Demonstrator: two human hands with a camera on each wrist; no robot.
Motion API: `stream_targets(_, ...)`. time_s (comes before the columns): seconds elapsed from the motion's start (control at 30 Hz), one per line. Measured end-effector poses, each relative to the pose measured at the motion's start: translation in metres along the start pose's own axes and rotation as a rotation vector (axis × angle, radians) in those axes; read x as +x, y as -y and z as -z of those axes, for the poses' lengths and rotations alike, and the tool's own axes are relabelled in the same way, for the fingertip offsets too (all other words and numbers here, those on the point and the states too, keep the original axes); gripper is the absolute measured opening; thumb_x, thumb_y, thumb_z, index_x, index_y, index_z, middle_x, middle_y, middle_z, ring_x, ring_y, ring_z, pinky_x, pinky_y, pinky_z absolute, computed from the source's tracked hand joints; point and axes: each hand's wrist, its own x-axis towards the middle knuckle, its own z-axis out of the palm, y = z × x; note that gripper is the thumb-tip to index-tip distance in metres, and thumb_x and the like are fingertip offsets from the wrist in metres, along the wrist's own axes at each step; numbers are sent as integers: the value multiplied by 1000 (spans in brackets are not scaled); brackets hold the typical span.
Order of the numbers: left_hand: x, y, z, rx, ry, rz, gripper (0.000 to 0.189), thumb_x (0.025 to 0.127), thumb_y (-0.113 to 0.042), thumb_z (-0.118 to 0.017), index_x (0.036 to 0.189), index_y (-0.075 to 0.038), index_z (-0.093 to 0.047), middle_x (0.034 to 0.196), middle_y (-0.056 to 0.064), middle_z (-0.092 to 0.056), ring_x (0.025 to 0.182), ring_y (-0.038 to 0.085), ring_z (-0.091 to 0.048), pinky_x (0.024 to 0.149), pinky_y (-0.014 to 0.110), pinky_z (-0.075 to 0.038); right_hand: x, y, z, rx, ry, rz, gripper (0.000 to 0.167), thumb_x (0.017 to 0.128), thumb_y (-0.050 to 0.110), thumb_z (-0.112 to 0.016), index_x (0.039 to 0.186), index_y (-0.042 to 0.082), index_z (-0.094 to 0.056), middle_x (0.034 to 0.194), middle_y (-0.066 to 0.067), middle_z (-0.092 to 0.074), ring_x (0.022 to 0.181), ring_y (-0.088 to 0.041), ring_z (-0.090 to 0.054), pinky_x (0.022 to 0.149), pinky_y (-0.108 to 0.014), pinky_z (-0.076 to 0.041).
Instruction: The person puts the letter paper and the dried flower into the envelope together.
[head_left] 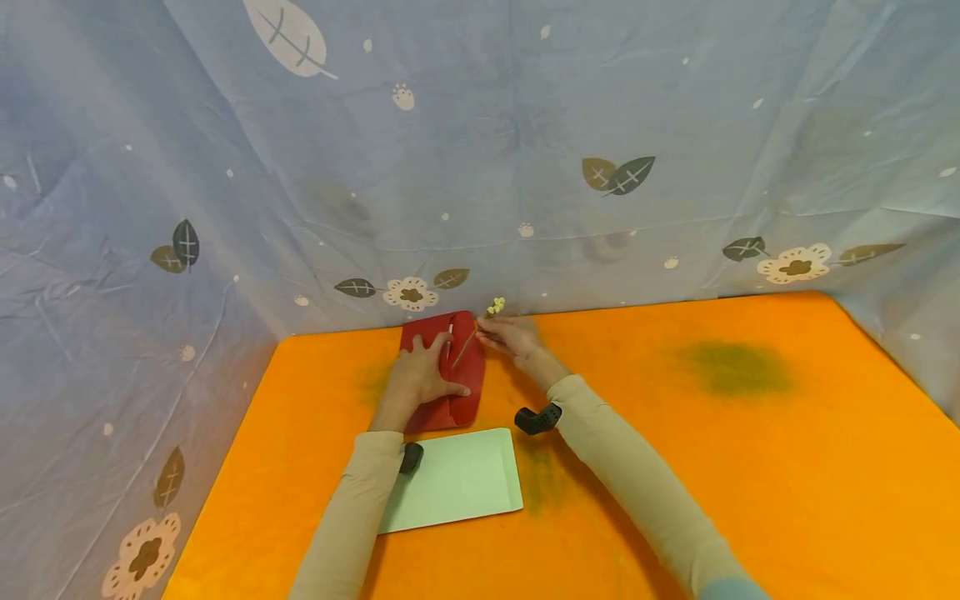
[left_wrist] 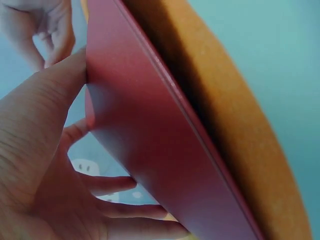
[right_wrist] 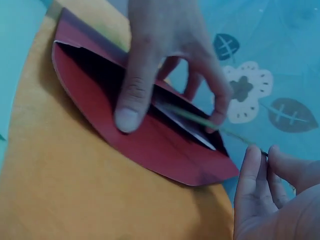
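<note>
A red envelope lies near the back edge of the table, its flap folded out to the right and its mouth parted. My left hand spreads its fingers over it, the thumb pressing on the flap side and the other fingers at the body and the mouth's edge. Something white shows inside the mouth. Between thumb and fingertips, my right hand pinches the thin stem of a small flower sprig with pale yellow heads. Its stem slants left, the lower end overlapping the envelope's mouth.
A pale green envelope lies on the orange table cover in front of the red one, partly under the left forearm. Close behind the table hangs a blue-grey patterned cloth, with more of it along the left side.
</note>
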Motion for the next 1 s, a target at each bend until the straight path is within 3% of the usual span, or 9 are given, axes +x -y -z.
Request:
stream_targets(0.13,0,1,-2,1,-2,6,103,64,-63,-82,146,-23,-35,129,28,-44,103,48,-55,87,51,-51,3,-10,-6,-5,3,-40,32,94,2,-63,120,-16,-60,76,-5,-69,66,-11,-70,70,-23,-56)
stream_targets(0.3,0,1,-4,-12,-13,8,103,64,-63,-82,146,-25,-34,130,28,-44,104,49,-54,89,53,-50,5,-21,-13,-71,2,-51,31,93,3,-65,118,-16,-62,83,-10,-72,63,-11,-70,67,-24,-57)
stream_targets(0.5,1,2,-3,-5,-18,10,104,65,-63,-82,147,-24,-32,130,29,-43,104,49,-55,89,54,-49,6,-29,-21,-209,-10,30,27,91,3,-67,111,-16,-66,93,-20,-73,65,-14,-71,70,-30,-57)
stream_targets(0.7,1,2,-3,9,-10,18,107,66,-63,-81,150,-22,-30,132,30,-41,106,50,-54,91,55,-48,7,-34,-29,-342,-32,101,24,87,3,-72,102,-16,-70,82,-21,-72,65,-20,-72,64,-29,-57)
stream_targets(1.0,2,3,-5,-1,-16,19,106,66,-64,-80,149,-23,-29,133,29,-41,106,50,-53,91,54,-48,7,-37,-36,-491,-25,116,20,85,3,-74,95,-14,-72,73,-21,-71,52,-16,-67,53,-23,-55)
